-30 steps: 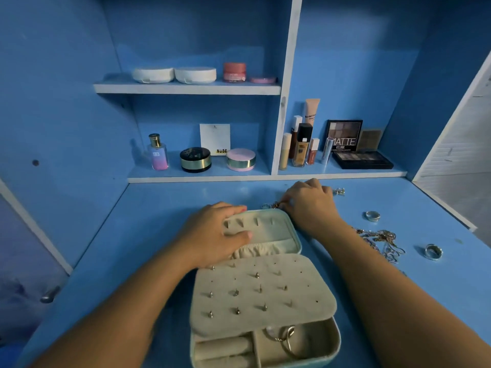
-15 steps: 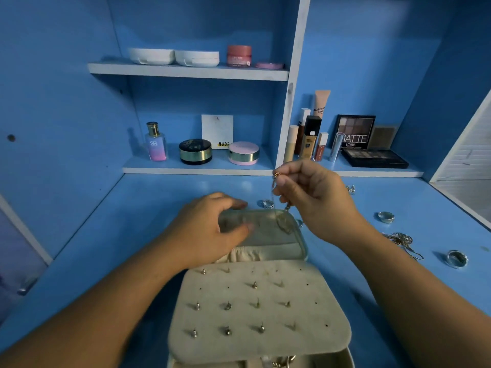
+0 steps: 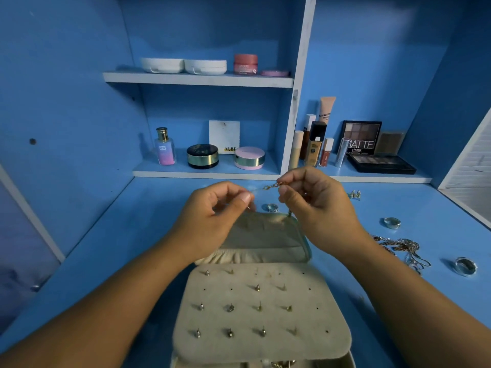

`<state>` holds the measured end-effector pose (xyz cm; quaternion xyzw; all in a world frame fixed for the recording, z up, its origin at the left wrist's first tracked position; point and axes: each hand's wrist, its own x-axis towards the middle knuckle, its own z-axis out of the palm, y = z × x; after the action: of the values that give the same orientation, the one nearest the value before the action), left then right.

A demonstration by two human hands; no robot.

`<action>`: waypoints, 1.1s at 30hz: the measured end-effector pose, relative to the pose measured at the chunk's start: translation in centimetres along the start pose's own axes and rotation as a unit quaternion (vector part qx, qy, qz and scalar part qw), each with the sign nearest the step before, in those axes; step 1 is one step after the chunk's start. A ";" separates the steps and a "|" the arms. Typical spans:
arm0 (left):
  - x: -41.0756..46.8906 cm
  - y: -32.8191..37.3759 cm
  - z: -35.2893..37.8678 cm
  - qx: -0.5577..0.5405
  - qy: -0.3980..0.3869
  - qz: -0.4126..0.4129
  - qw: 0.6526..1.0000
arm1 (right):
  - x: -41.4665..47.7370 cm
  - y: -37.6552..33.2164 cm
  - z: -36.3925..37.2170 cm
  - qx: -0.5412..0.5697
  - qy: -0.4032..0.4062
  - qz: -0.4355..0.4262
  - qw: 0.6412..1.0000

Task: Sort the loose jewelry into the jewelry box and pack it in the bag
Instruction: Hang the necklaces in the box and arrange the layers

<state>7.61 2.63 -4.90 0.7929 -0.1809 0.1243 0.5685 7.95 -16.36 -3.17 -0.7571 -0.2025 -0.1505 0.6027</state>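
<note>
Left hand (image 3: pixel 212 216) and right hand (image 3: pixel 316 205) pinch a gold chain (image 3: pixel 271 186) (mostly hidden).

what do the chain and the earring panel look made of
The chain: gold-toned metal, by its yellow glint; plated or solid, cannot tell. The earring panel: cream matte fabric, perhaps velvet or faux suede; soft rounded edges, no shine.

Hands: left hand (image 3: pixel 212 216) + right hand (image 3: pixel 316 205) pinch gold chain (image 3: pixel 271 186) above open jewelry box (image 3: pixel 263 301).
Desk (image 3: pixel 138 235): rings (image 3: pixel 392 222), tangled chains (image 3: pixel 401 248) at right.
</note>
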 end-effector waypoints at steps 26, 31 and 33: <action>-0.2 1.0 0.9 0.091 0.077 0.175 0.977 | -0.3 -0.6 0.5 0.104 -0.100 0.130 0.981; 0.0 0.7 0.9 0.026 0.022 0.033 0.999 | 0.4 -0.9 -0.6 0.132 -0.086 0.161 0.974; 0.1 0.8 1.0 -0.038 -0.008 -0.027 0.999 | 0.5 -0.6 -0.9 0.080 -0.083 0.158 0.981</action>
<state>7.39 1.44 -4.47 0.7763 -0.1682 0.0956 0.6000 8.08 -17.06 -2.19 -0.7388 -0.1412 0.0270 0.6584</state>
